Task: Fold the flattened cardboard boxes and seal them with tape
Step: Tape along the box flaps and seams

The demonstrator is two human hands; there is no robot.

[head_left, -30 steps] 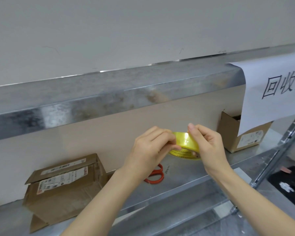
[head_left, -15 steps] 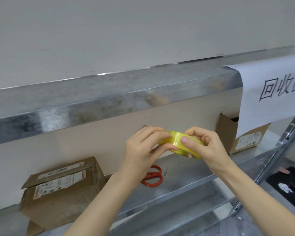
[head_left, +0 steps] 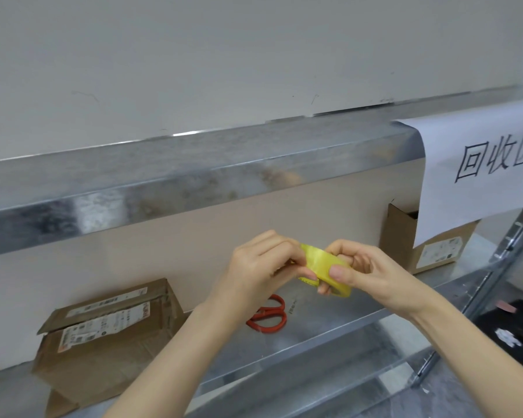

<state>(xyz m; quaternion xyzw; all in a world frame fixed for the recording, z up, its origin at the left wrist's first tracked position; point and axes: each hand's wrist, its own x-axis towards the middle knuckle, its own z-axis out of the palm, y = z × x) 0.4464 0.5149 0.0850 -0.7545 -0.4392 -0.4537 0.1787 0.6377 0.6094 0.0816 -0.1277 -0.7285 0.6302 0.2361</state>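
Two hands: left hand (head_left: 260,268) and right hand (head_left: 372,274) are pinching the tape roll (head_left: 322,263).
Tape roll: seeming light, rigid, slick; gripping its rim is suiting it.

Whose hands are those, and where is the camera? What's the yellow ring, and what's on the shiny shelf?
No machine here, just a person's two bare hands. The camera sits on the person's head, looking forward and down, so you see what they see. The left hand and the right hand both hold a roll of clear yellow sticky tape in the air above a shiny metal shelf. On the shelf lie scissors with red handles, a labelled brown cardboard box on the left, and an open-topped brown cardboard box on the right, partly behind a hanging white paper sign.
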